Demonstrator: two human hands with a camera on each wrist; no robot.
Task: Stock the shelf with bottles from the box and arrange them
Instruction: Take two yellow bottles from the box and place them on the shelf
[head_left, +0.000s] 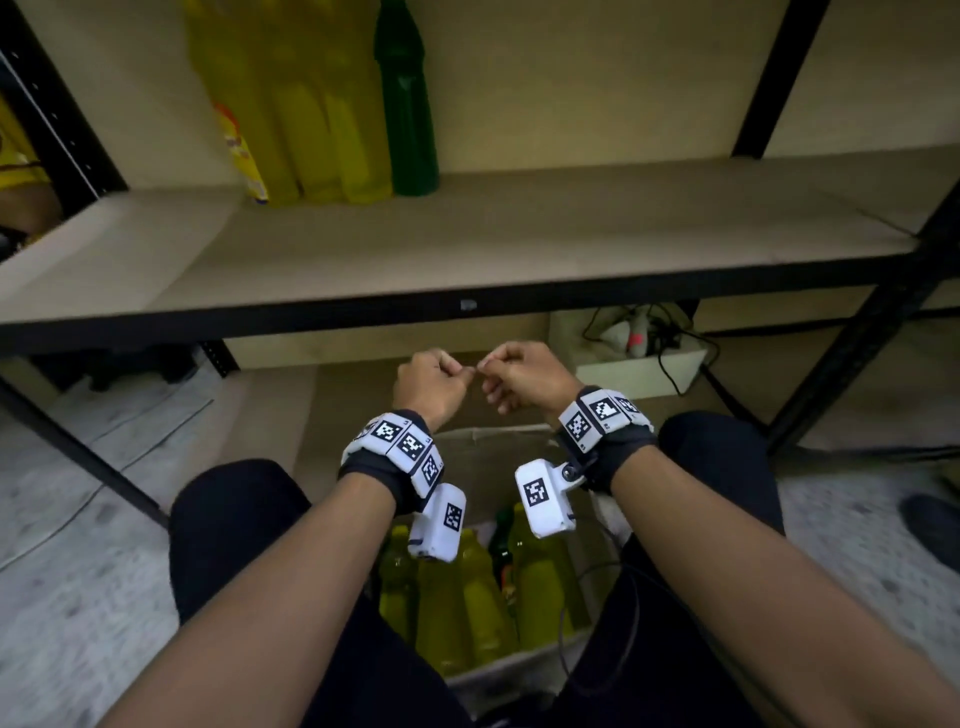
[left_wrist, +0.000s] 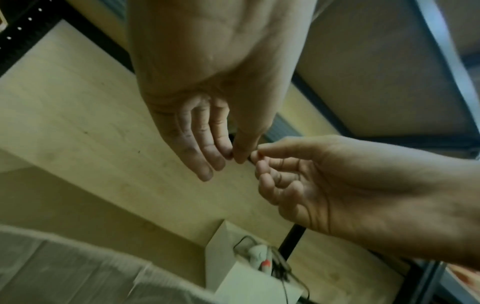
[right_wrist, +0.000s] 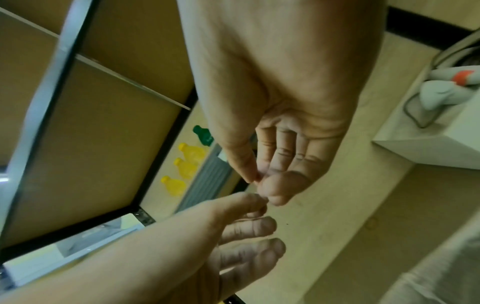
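Yellow bottles (head_left: 467, 597) fill the box (head_left: 519, 670) between your knees, below the shelf (head_left: 467, 244) holding four already, while your left hand (head_left: 431, 387) and right hand (head_left: 524, 379), fingertips pinched together and apparently empty, hover above the box; next, reach down past the wrist cameras.

A small white box (head_left: 641, 370) sits on the lower board under the rack, holding a tangle of black cables (head_left: 670, 338) and a pale gadget with an orange-red patch (head_left: 635, 340).
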